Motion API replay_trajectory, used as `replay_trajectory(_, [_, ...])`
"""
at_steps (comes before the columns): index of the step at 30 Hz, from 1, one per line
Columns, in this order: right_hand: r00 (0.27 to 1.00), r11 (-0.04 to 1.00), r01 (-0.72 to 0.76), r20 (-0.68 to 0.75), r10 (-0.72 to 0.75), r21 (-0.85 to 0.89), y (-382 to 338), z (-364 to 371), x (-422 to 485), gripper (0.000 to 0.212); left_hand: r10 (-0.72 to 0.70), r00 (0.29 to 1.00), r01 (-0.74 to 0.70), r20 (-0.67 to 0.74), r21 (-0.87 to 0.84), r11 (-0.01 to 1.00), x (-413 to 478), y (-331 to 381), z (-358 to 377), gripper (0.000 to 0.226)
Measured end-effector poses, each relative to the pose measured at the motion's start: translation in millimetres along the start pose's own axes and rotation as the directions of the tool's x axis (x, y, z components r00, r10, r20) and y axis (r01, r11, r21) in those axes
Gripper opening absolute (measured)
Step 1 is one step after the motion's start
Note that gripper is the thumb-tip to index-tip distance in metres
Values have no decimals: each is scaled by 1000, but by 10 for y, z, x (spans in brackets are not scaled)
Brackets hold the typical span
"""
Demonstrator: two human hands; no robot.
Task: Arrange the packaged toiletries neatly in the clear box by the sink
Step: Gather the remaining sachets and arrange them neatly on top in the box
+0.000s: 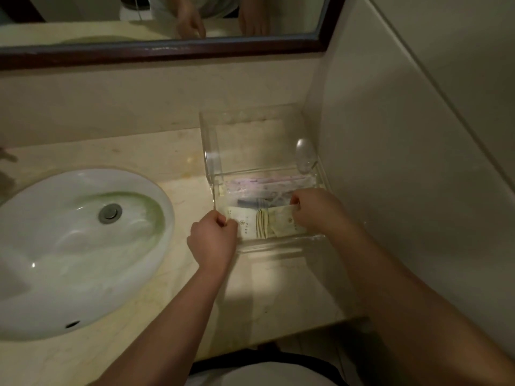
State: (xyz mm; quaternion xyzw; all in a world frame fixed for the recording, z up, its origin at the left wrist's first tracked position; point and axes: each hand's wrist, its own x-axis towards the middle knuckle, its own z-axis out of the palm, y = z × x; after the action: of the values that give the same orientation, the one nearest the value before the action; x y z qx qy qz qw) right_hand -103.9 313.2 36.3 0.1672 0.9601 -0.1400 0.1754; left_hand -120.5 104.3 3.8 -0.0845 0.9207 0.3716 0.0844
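The clear box (213, 151) stands on the counter to the right of the sink, against the side wall, with its lid raised at the back. Cream paper packets (250, 225) lie in a row along its front part. Behind them lie pink-and-white wrapped packets (264, 183) and a dark blue item (248, 203). My left hand (213, 239) pinches the left end of the cream packets. My right hand (315, 208) pinches the top edge of the right-hand cream packet (284, 224). The box's right front corner is hidden by my right wrist.
A white oval sink (69, 246) with a metal drain (110, 213) fills the left of the beige counter (172, 151). A dark-framed mirror (167, 51) runs along the back wall. A pale tiled wall (404, 162) closes off the right side.
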Motion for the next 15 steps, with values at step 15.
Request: replay_trajectory(15, [956, 965, 171, -271, -114, 197, 125, 471, -315, 32, 671, 641, -767, 373, 277, 579, -109, -121, 106, 52])
